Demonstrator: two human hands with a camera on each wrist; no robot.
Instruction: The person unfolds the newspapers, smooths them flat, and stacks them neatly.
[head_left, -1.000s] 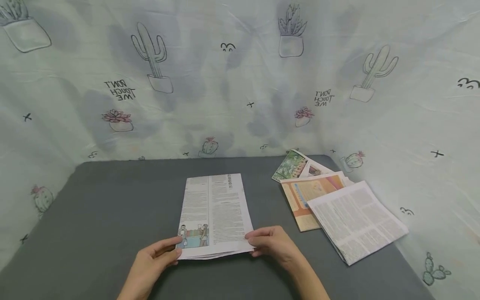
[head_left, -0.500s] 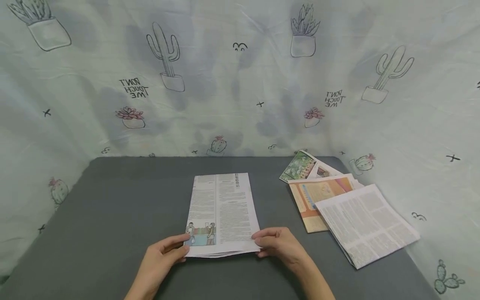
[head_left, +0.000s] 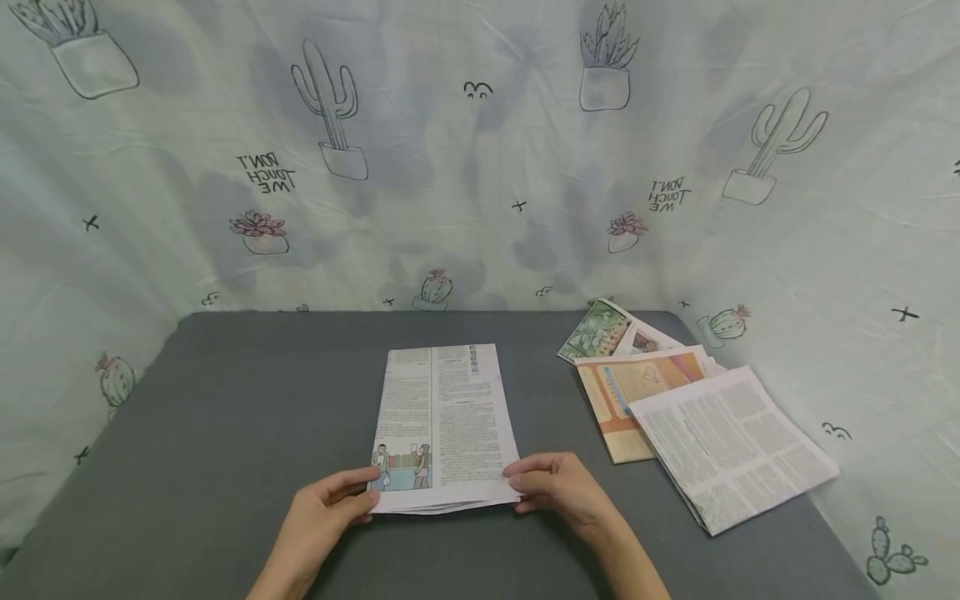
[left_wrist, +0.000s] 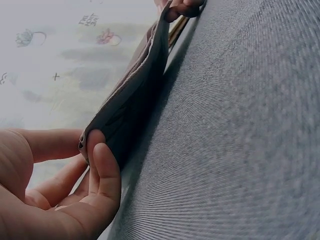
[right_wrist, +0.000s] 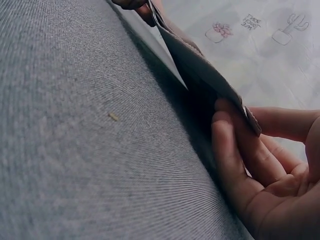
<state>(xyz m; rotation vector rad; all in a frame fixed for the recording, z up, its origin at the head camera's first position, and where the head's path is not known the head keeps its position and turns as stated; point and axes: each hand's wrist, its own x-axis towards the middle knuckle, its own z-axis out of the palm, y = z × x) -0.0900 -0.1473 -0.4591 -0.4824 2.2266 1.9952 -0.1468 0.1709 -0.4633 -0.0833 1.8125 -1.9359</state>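
Observation:
A folded newspaper (head_left: 450,417) with printed columns and a small cartoon at its lower left lies in the middle of the head view. My left hand (head_left: 326,517) pinches its near left corner, and my right hand (head_left: 558,496) pinches the near right corner. In the left wrist view, the thumb and fingers of the left hand (left_wrist: 65,185) grip the folded layers, whose near edge is lifted off the cloth. From the right wrist, the right hand (right_wrist: 270,160) shows fingers on both faces of the newspaper (right_wrist: 210,75). The newspaper's underside is in dark shadow.
At the right on the grey table (head_left: 247,417) lie more folded papers, partly overlapping: a white printed newspaper (head_left: 735,450) in front, an orange sheet (head_left: 622,400) behind it, and a green-pictured sheet (head_left: 600,329) farthest back. A cactus-patterned curtain (head_left: 420,167) hangs around the table.
The head view has shifted slightly, so the whole scene sits farther right than a second ago. Both hands keep the same pinch on the newspaper, which stays in place on the table.

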